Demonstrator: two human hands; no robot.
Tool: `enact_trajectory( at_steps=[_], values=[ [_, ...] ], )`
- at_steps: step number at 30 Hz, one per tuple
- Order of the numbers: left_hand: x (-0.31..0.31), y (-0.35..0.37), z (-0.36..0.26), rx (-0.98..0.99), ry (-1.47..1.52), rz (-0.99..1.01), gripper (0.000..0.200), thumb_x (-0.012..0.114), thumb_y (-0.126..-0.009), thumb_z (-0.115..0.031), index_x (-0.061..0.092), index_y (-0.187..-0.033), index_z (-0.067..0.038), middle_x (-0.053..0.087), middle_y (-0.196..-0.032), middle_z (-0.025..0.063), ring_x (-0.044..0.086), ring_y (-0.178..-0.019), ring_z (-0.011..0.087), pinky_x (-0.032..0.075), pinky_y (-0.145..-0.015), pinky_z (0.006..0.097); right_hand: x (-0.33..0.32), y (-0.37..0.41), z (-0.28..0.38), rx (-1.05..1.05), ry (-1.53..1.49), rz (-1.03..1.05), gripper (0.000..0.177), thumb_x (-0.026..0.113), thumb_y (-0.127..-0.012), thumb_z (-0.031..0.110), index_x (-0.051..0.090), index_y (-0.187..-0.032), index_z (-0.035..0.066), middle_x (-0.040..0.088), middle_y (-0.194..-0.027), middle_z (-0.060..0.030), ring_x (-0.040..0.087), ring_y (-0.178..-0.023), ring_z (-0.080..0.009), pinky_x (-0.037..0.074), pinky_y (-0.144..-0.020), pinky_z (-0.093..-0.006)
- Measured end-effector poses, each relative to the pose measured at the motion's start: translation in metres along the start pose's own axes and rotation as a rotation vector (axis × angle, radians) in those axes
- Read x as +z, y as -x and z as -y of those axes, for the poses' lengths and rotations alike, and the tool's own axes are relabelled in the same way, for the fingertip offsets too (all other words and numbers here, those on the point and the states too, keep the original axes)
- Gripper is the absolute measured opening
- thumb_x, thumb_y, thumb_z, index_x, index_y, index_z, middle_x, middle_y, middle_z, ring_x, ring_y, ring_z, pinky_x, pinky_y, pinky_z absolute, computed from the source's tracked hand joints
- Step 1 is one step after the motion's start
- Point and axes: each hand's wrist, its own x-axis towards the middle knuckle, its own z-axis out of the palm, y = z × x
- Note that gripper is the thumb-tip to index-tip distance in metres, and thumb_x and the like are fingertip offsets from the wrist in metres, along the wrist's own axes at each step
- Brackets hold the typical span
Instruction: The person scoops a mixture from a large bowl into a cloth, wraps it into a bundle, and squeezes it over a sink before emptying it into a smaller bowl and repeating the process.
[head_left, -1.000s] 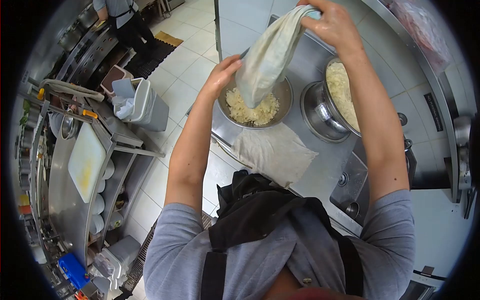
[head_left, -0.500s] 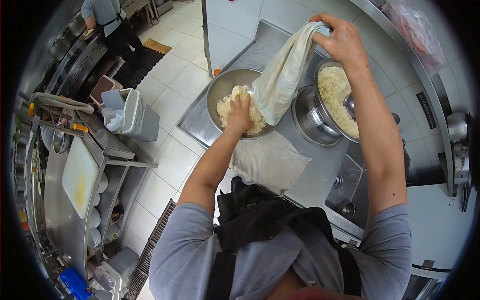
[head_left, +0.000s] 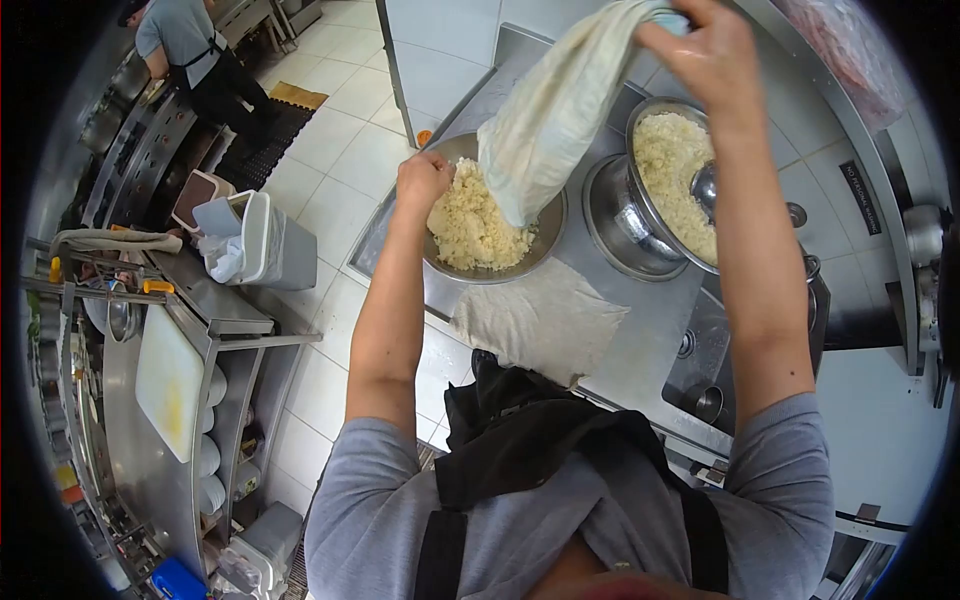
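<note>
A steel mixing bowl [head_left: 553,232] on the counter holds a heap of pale yellow, crumbly food [head_left: 480,225]. My left hand [head_left: 425,180] is closed at the bowl's upper left rim, its fingers curled over the edge. High on the right, my right hand [head_left: 708,58] grips one end of a damp whitish cloth [head_left: 560,105]. The cloth hangs down at a slant, its lower end over the bowl and the food. To the right, a larger steel bowl [head_left: 642,190] holds more of the food [head_left: 670,170] and a round metal ladle [head_left: 704,190].
A steel pot [head_left: 630,235] stands under the larger bowl. A spread cloth [head_left: 540,320] lies at the counter's near edge, with a sink [head_left: 690,370] to its right. Left are bins [head_left: 285,245] and a cutting board [head_left: 168,385]. A co-worker [head_left: 185,50] stands at the back left.
My left hand has left the food and moved up and left to the bowl's rim. My right hand has risen with the cloth. The bowl has shifted slightly right.
</note>
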Motion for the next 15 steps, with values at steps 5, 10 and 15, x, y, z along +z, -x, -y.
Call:
enact_trajectory(
  at_steps=[5,10,15],
  values=[
    [-0.033,0.049,-0.03,0.128,0.118,-0.151,0.048,0.069,-0.077,-0.022,0.061,-0.123,-0.009,0.07,-0.092,0.0118,0.067,-0.085,0.0206,0.051,-0.078,0.0323,0.029,0.003,0.007,0.063,0.082,0.289,0.034,0.064,-0.069,0.03,0.071,-0.096,0.011,0.063,-0.071,-0.0166,0.06,-0.063,-0.0272,0.046,-0.06,-0.0347],
    [-0.052,0.123,-0.135,0.712,-0.003,-0.77,0.05,0.067,-0.079,-0.019,0.057,-0.126,-0.007,0.069,-0.092,0.0189,0.067,-0.085,0.023,0.051,-0.078,0.0316,-0.002,-0.015,0.04,0.056,0.237,0.392,0.033,0.068,-0.068,0.03,0.07,-0.085,0.002,0.066,-0.067,-0.0162,0.067,-0.068,-0.0279,0.053,-0.064,-0.0369],
    [-0.062,0.061,-0.127,0.369,0.242,-0.357,0.042,0.068,-0.08,-0.027,0.063,-0.115,-0.004,0.067,-0.09,0.0221,0.067,-0.091,0.0309,0.05,-0.083,0.0363,-0.034,-0.012,0.029,0.175,0.163,0.445,0.04,0.068,-0.068,0.035,0.07,-0.09,0.001,0.067,-0.072,-0.0202,0.068,-0.073,-0.029,0.054,-0.069,-0.0403]
  ],
)
